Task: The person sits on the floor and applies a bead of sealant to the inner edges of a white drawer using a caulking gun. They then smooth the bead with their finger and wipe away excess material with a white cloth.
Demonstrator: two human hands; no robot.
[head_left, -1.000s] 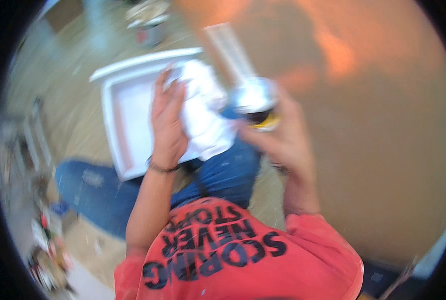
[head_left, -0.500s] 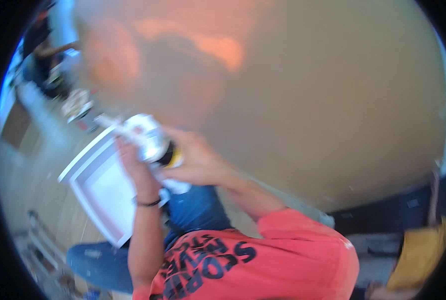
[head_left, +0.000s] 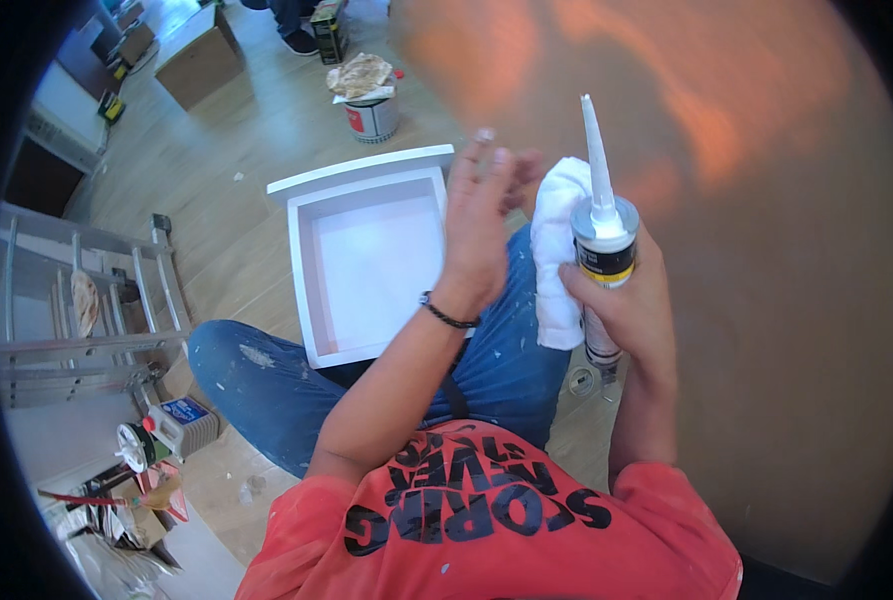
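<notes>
My right hand [head_left: 638, 300] is wrapped round a sealant cartridge [head_left: 606, 245] with a dark and yellow label. Its long white nozzle [head_left: 594, 150] points up and away from me. A folded white cloth [head_left: 556, 250] is held against the cartridge's left side by the same hand. My left hand [head_left: 478, 220] is raised with its fingers stretched out, holding nothing; there is white stuff on a fingertip. Beneath and left of it, a white drawer [head_left: 301, 270] rests at my knees, with its front panel on the far side.
A large brown surface [head_left: 776, 350] fills the right side. Beyond the drawer stands a paint can [head_left: 371, 122] with a crumpled cloth on top. At left are an aluminium ladder [head_left: 86, 350] and a plastic jug [head_left: 186, 428]. A cardboard box [head_left: 198, 58] and another person's shoe [head_left: 300, 42] are farther back.
My hands, together at the cartridge before, are now apart. The right hand has kept the cartridge and cloth; the left has come free. The view has swung left and sharpened.
</notes>
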